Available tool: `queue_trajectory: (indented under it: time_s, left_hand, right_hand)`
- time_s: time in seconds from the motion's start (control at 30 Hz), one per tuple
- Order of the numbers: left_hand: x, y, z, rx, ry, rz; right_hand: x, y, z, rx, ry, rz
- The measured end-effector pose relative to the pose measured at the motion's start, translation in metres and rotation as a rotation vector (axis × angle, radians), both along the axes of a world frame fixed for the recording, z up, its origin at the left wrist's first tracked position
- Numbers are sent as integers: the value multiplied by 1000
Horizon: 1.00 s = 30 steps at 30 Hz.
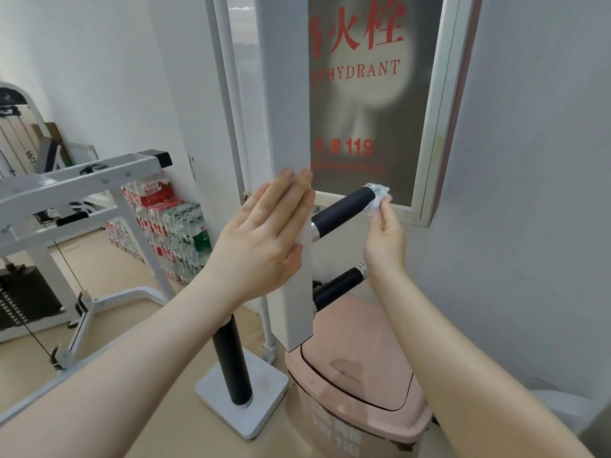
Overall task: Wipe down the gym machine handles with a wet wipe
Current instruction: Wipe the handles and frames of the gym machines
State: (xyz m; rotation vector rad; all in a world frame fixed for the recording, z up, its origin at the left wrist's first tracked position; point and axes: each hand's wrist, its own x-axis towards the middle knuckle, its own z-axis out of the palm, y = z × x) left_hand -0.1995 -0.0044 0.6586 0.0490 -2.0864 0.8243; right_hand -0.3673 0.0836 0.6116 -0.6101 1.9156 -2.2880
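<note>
Left grip: the left hand [264,239] lay flat and open against the white upright post [291,127], fingers together and pointing up, thumb wrapped toward the post's near edge; it held nothing.
Right grip: the right hand [385,233] pinched a crumpled white wet wipe [380,196] between its fingertips; the fingers themselves were mostly hidden behind the back of the hand, so how many closed on the wipe could not be told.
Wipe: it sat just above the right grip, pressed against the chrome end cap of the upper handle [344,209].
Upper handle: a black bar sticking out of the post, running between the two grips; its root was hidden by the left hand's fingers.
Lower handle [340,285]: below the right grip and beside that wrist, apart from the wipe; its inner end disappeared behind the post.
Third handle [231,358]: a black bar hanging below the left forearm, its top covered by that arm.
Pink bin [360,385]: under the right forearm, its printed text blurred and unreadable, its right side hidden by the arm.
Hydrant cabinet [373,94]: behind the post, beyond both grips; the post cut off the left part of its red lettering, and the glass was hazy with reflections.
Bottled water packs [172,226]: left of the left grip, partly screened by a white machine frame [76,193].
</note>
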Motion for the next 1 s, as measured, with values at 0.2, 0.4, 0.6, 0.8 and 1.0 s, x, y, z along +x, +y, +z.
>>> queue_trajectory:
  time_s: [0.2,0.4,0.6,0.8,1.0]
  left_hand:
    - [2,2,-1,14,-3,-2]
    - [0,5,-1,19,-2,5]
    - [0,2,-3,24,6,21]
    - [-1,-1,-2,13,1,20]
    - [-2,-4,-2,15,4,1]
  right_hand:
    - [37,5,2,-586,-631,468]
    - [7,6,25,-640,-815,263]
    - [41,2,11,-381,-836,445]
    - [30,0,22,-560,-872,310]
    - [46,3,0,-257,-305,94]
